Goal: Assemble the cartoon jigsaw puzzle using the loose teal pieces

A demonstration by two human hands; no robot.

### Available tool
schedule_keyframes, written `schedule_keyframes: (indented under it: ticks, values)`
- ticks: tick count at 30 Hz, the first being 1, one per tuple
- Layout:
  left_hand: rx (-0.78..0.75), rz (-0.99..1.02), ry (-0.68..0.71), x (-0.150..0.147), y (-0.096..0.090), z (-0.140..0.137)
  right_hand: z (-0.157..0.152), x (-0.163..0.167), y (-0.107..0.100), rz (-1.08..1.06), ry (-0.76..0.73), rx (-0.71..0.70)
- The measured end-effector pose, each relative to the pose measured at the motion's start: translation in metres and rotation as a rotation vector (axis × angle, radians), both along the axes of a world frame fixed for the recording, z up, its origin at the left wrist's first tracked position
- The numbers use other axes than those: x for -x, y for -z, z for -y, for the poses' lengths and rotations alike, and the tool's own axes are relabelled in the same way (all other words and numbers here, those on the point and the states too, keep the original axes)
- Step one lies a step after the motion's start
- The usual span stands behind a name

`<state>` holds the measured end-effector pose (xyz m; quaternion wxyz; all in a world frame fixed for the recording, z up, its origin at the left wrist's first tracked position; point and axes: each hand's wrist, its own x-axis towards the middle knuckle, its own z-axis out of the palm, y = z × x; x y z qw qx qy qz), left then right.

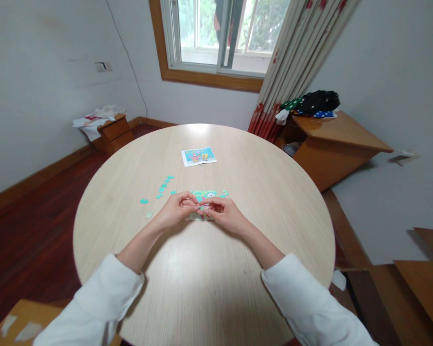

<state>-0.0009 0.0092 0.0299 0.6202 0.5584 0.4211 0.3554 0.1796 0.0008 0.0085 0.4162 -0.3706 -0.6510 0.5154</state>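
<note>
My left hand and my right hand meet over the middle of the table, fingertips almost touching. Between their pinched fingers is a small pale-green jigsaw puzzle piece. Directly beneath lies a partly joined jigsaw puzzle in green, teal and pink, its centre covered by my fingers. Left of my left hand, several loose teal puzzle pieces form a slanting row. Another teal piece and a pale-green piece lie apart from that row.
A printed cartoon picture lies farther back on the round wooden table. Behind stand a small cabinet with papers at left and a tilted wooden desk with cloths at right. A curtain hangs beside the window.
</note>
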Motion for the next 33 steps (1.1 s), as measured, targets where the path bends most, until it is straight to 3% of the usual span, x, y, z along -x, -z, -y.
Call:
schedule_keyframes:
  ticks: [5,12,16,23,28,33]
  values:
    - [0.007,0.000,-0.010,-0.001,0.001,0.001,0.001,-0.003,-0.004,-0.029,-0.046,0.076]
    - [-0.080,-0.023,-0.117,-0.001,0.003,0.001,-0.004,-0.033,-0.013,-0.061,0.181,0.111]
    - [-0.160,-0.059,-0.135,-0.002,0.003,0.001,-0.009,-0.053,-0.011,0.000,0.213,0.159]
    - [-0.266,-0.094,-0.070,-0.003,0.006,0.004,-0.011,-0.067,-0.002,0.041,0.128,0.295]
    - [-0.337,-0.133,0.006,-0.007,0.012,0.008,-0.011,-0.074,-0.001,0.104,0.081,0.300]
    - [-0.556,-0.268,0.082,-0.007,0.014,0.011,-0.010,-0.079,-0.007,0.155,0.049,0.292]
